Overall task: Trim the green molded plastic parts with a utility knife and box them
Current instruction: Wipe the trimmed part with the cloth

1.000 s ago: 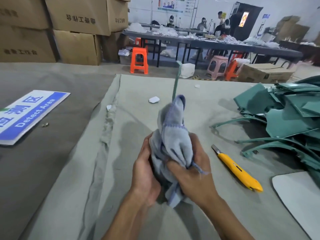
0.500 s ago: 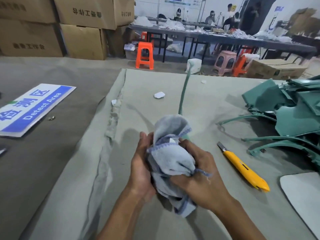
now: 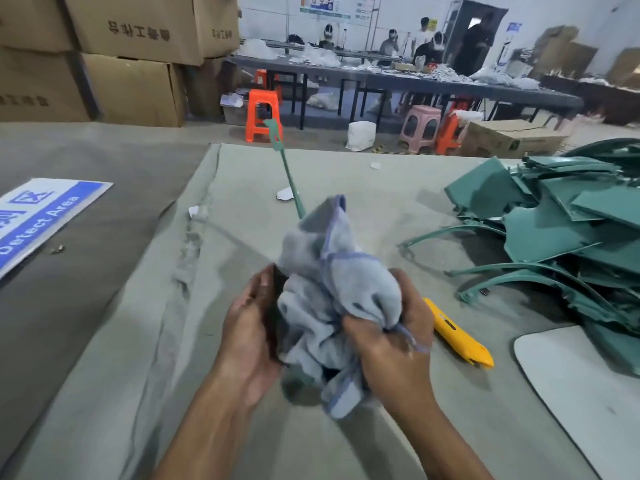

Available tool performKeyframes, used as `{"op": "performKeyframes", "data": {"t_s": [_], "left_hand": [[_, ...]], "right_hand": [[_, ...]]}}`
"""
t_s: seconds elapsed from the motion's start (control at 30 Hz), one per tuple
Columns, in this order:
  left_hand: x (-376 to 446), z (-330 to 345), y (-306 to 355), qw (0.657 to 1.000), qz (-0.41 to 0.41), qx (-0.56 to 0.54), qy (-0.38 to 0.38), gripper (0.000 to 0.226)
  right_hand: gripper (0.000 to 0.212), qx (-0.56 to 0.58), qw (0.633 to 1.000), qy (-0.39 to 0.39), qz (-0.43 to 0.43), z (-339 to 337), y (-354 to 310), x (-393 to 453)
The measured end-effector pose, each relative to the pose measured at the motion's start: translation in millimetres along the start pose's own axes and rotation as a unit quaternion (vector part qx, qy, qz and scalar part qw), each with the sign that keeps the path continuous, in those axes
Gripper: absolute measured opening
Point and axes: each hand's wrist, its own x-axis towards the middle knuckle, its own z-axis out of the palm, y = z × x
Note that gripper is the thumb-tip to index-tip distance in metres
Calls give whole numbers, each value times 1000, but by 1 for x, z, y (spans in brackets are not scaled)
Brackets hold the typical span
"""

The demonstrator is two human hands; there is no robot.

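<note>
A thin green molded part (image 3: pixel 286 169) sticks up and away from between my hands, its lower end hidden inside a grey-blue cloth (image 3: pixel 332 282). My right hand (image 3: pixel 391 337) grips the bunched cloth around the part. My left hand (image 3: pixel 251 334) holds the near end, where a dark piece shows against the palm. A yellow utility knife (image 3: pixel 459 337) lies on the table just right of my right hand. A heap of green molded parts (image 3: pixel 561 230) is piled at the right.
The table is covered with a grey felt sheet (image 3: pixel 138 341) with a ridge on its left. A blue "Detect Area" sign (image 3: pixel 41 216) lies far left, a white board (image 3: pixel 581 393) near right. Cardboard boxes (image 3: pixel 131 57), stools and people at a table stand behind.
The green part's far end has swung left. The cloth has slid back up along it, with my right hand still bunched around it. The camera view has shifted slightly.
</note>
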Motion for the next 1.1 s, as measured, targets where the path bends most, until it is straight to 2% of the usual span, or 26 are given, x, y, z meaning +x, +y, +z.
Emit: {"op": "performKeyframes", "data": {"t_s": [0.07,0.1,0.13,0.2,0.27,0.33,0.4,0.5,0.57,0.63,0.7,0.73,0.8,0.87,0.9,0.97,1.03,1.1], "left_hand": [[-1,6,-3,999,17,3,50,30],[-1,9,-4,997,26,2,71,32],[-1,10,-5,996,36,3,82,34],[-6,12,-5,995,37,10,90,41],[-14,19,-7,996,15,40,75,46],[-20,24,-13,998,-17,61,25,28],[-23,27,-17,997,-35,61,4,21],[-22,26,-14,999,-17,44,-7,17],[-21,23,-11,999,0,42,-15,20],[-19,17,-10,997,20,67,-27,30],[-17,13,-11,992,13,110,-54,33],[-18,13,-12,988,-1,132,-76,33],[-21,15,-16,977,-33,171,-121,31],[-23,12,-18,964,-48,212,-152,32],[-24,11,-18,959,-54,225,-165,32],[-27,9,-17,956,-75,222,-178,34],[-27,9,-14,956,-94,209,-181,38],[-26,7,-10,959,-101,191,-183,41]], "right_hand": [[14,15,989,146,2,-2,8,-8],[22,39,985,166,12,-1,10,-14],[35,70,986,146,33,1,13,-22],[53,103,989,55,90,5,19,-36],[51,88,990,-6,107,2,27,-40],[36,43,995,5,93,-2,29,-30],[21,11,997,41,60,-7,26,-16],[17,-35,991,130,0,-21,16,11],[24,-14,971,238,-10,-34,6,32],[35,56,945,322,-16,-44,-9,44],[40,48,956,288,-5,-53,-21,40],[37,-2,973,230,-4,-56,-23,37],[36,-81,995,60,8,-55,-18,30],[56,-102,992,-69,7,-54,-11,32],[64,-77,993,-89,8,-54,-12,34],[58,12,1000,-27,6,-58,-18,41],[42,65,994,92,-7,-62,-22,50],[43,108,982,154,-4,-63,-27,58]]}}
